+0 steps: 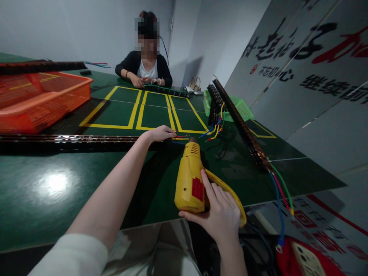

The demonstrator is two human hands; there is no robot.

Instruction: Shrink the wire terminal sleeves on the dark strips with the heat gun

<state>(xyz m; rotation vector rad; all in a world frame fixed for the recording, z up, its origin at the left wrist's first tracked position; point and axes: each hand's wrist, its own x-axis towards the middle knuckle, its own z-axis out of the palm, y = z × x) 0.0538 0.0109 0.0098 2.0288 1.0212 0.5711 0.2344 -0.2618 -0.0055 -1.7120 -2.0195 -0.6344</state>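
Observation:
A yellow heat gun (188, 180) is gripped in my right hand (220, 203), its nozzle pointing away from me. Just beyond the nozzle, my left hand (159, 133) is closed on the wires (181, 137) at the end of a long dark strip (71, 140). Red, yellow and blue wires stick out past my left fingers, with a ring terminal at the tip of the red one. The strip lies across the green table to the left.
An orange basket (71, 96) stands at the left with another strip (43, 67) across it. On the right, more strips (241, 122) with loose wires lean on a green basket (241, 107); one overhangs the table edge. Opposite me sits a person (143, 69) with hands at another strip.

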